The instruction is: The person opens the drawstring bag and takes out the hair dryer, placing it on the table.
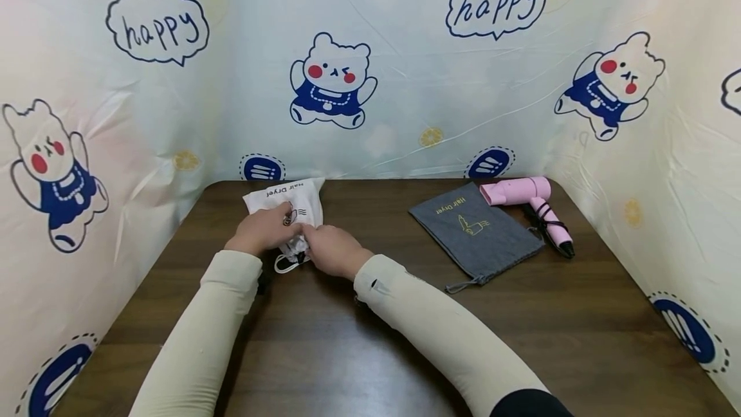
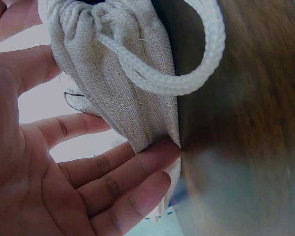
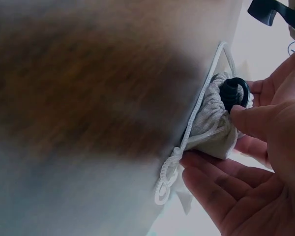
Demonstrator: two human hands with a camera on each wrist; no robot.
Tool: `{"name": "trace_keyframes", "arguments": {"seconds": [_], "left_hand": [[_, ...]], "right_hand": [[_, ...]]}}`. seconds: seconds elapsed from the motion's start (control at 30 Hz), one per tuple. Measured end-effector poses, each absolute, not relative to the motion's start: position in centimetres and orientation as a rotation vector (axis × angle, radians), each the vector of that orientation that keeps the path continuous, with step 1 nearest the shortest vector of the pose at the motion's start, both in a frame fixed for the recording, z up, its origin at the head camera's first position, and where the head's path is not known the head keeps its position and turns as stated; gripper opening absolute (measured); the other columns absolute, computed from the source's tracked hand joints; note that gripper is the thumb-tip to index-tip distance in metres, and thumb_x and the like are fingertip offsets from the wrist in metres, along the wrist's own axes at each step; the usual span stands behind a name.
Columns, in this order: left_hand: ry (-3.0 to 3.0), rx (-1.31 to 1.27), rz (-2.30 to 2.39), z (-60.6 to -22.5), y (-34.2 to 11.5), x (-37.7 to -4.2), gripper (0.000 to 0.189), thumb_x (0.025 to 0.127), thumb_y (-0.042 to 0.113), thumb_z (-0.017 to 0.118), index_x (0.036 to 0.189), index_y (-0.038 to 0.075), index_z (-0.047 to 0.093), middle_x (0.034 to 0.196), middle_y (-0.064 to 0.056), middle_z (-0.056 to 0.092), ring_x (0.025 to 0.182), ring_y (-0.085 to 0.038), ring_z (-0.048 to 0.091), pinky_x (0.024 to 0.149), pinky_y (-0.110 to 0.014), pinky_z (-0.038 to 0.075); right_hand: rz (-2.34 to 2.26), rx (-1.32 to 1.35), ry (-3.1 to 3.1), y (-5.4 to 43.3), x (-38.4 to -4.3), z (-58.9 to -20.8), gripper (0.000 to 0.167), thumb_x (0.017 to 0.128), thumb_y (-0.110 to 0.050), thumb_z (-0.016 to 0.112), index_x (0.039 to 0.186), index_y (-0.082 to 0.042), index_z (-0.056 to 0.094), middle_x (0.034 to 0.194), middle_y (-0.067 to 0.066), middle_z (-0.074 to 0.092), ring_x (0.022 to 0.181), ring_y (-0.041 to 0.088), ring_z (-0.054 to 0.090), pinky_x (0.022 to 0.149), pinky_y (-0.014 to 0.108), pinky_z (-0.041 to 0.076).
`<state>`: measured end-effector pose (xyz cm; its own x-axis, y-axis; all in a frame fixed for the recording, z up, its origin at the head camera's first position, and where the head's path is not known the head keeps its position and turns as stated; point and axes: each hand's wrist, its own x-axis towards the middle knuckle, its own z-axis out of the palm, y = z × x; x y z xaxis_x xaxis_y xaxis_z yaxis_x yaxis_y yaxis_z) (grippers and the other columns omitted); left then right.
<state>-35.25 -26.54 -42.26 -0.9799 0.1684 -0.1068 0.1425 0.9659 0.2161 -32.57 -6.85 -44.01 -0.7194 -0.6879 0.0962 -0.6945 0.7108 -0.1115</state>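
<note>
A white drawstring bag (image 1: 309, 201) printed "Hair Dryer" lies near the table's far edge, left of centre. My left hand (image 1: 266, 227) holds its left side; in the left wrist view, fingers (image 2: 160, 152) curve against the gathered cloth (image 2: 113, 83). At the bag's mouth, my right hand (image 1: 336, 251) grips from the right. A black ribbed cable end (image 3: 229, 93) pokes out of the bunched opening, with the right thumb (image 3: 250, 120) against it. The white drawstring (image 3: 201, 108) loops loosely beside the mouth. Whatever else the bag contains is hidden.
A dark grey drawstring pouch (image 1: 463, 230), also marked "Hair Dryer", lies flat on the right. Touching its far corner is a pink hair dryer (image 1: 515, 192) with its black cord wound about the handle. A printed curtain (image 1: 399, 101) surrounds the wooden table (image 1: 347, 352).
</note>
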Motion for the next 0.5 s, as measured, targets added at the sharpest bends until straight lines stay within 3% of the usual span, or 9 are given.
{"name": "trace_keyframes", "arguments": {"seconds": [0.17,0.33,0.5], "left_hand": [[2.994,0.247,0.327,-42.6,-25.9,-35.0,0.065,0.098,0.058,0.053,0.143,0.011,0.05,0.127,-0.02,0.067,0.098,-0.034,0.066,0.077,-0.053,0.052],[2.989,0.249,0.337,-42.7,-25.3,-34.7,0.071,0.099,0.061,0.051,0.15,0.012,0.046,0.137,-0.02,0.064,0.101,-0.034,0.066,0.079,-0.053,0.052],[3.009,0.262,0.321,-42.7,-24.7,-34.4,0.07,0.099,0.061,0.051,0.15,0.013,0.047,0.135,-0.021,0.064,0.102,-0.035,0.066,0.077,-0.053,0.052]], "right_hand": [[0.21,1.138,-2.861,-6.3,-32.2,-44.3,0.05,0.106,-0.027,0.058,0.151,-0.009,0.047,0.105,0.005,0.074,0.097,0.018,0.073,0.083,0.033,0.058],[0.213,1.136,-2.871,-5.6,-31.7,-44.1,0.042,0.105,-0.026,0.058,0.143,-0.007,0.053,0.104,0.006,0.074,0.096,0.019,0.073,0.082,0.034,0.058],[0.225,1.152,-2.854,-4.9,-31.3,-44.0,0.049,0.105,-0.025,0.059,0.148,-0.004,0.049,0.108,0.007,0.073,0.099,0.019,0.072,0.086,0.033,0.057]]}}
